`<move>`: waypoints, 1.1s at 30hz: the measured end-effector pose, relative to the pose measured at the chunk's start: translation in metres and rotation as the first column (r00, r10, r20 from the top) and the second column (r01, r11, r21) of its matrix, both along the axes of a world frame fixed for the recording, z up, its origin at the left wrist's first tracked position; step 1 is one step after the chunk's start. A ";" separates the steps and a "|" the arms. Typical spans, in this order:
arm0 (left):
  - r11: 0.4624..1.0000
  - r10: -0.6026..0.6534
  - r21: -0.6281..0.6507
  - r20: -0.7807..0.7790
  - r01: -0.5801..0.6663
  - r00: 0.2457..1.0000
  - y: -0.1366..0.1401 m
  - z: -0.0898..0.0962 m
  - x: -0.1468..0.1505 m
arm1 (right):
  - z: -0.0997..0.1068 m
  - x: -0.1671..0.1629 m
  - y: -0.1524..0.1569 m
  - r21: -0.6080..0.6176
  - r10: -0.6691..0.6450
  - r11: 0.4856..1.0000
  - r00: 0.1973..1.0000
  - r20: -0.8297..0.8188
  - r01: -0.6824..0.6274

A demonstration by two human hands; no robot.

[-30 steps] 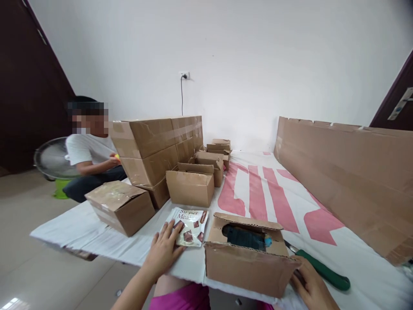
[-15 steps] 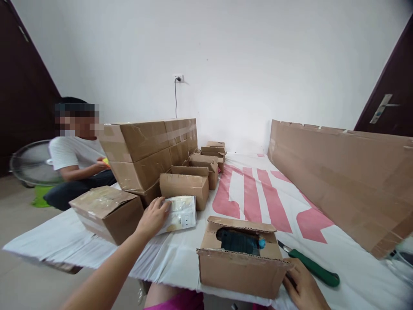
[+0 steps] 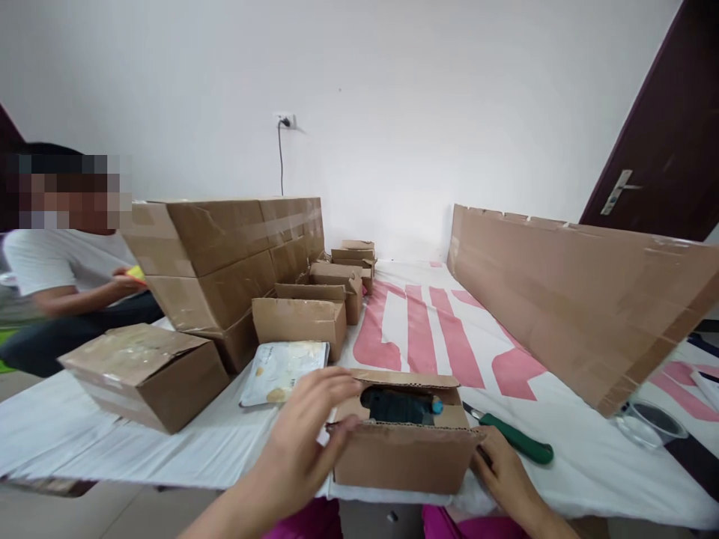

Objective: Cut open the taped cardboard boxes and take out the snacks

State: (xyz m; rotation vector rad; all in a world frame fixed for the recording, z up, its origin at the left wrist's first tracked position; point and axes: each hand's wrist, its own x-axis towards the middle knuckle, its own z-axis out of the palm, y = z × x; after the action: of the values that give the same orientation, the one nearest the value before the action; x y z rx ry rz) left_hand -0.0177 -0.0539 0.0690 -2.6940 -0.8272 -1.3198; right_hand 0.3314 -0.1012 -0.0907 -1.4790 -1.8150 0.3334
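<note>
A small cardboard box [image 3: 398,463] stands in front of me, its top flaps raised. Through an oval cutout inside it I see a dark packed item [image 3: 390,406] with a small blue part. My left hand [image 3: 303,434] is at the box's left end, fingers apart, thumb by the front flap. On the right end, my right hand [image 3: 505,471] grips the box near the flap corner; some fingertips are hidden. Left of the box lies a pale flat pouch [image 3: 278,368], untouched. A green-handled knife [image 3: 520,440] rests just beyond my right hand.
Several open boxes [image 3: 300,320] line up toward the wall beside a stack of taped cartons [image 3: 219,236]. A closed carton [image 3: 149,374] sits front left. A large cardboard panel [image 3: 573,292] stands at right. Another person [image 3: 67,262] sits at far left.
My left hand has let go of the pouch and moved right to the box's left end. The pouch stays lying on the cloth. My right hand remains at the box. The view has turned slightly right.
</note>
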 end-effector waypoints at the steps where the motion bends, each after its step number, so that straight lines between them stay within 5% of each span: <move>1: 0.999 -0.025 0.037 -0.076 0.028 0.997 -0.008 0.006 0.012 | 0.004 0.001 0.002 -0.007 -0.028 1.000 0.997 -0.073 0.027; 4: 0.993 -0.003 0.118 -0.181 0.024 0.983 -0.014 0.008 0.039 | 0.030 -0.002 0.004 -0.001 -0.138 0.989 0.945 -0.296 0.145; 7: 0.996 0.033 0.086 -0.197 -0.017 0.980 -0.001 0.000 0.050 | 0.078 -0.015 0.002 0.081 -0.102 0.986 0.920 -0.380 0.142; 11: 0.989 -0.009 -0.147 -0.284 -0.034 0.959 0.020 -0.007 0.050 | 0.143 -0.044 0.004 0.089 0.069 0.995 0.981 -0.179 -0.053; 14: 0.973 -0.043 -0.228 -0.299 -0.028 0.953 0.027 -0.009 0.049 | 0.166 -0.062 0.015 0.018 0.159 0.987 0.986 -0.050 -0.158; 19: 0.982 -0.039 -0.191 -0.260 -0.012 0.965 0.025 -0.011 0.048 | 0.165 -0.075 0.034 -0.019 0.169 0.986 0.985 0.044 -0.168; 23: 0.986 -0.028 -0.167 -0.245 -0.014 0.969 0.023 -0.012 0.048 | 0.157 -0.075 0.036 -0.001 0.192 0.981 0.978 -0.076 -0.193; 33: 0.978 -0.031 -0.206 -0.264 -0.025 0.964 0.023 -0.012 0.049 | 0.155 -0.073 0.020 0.347 0.325 0.851 0.914 0.241 -0.394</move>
State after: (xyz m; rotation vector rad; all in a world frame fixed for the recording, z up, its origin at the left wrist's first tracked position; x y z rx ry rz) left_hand 0.0312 -0.0308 0.0574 -2.9420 -0.9768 -0.8838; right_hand 0.2581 -0.0812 0.0646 -0.9077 -2.1542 0.0124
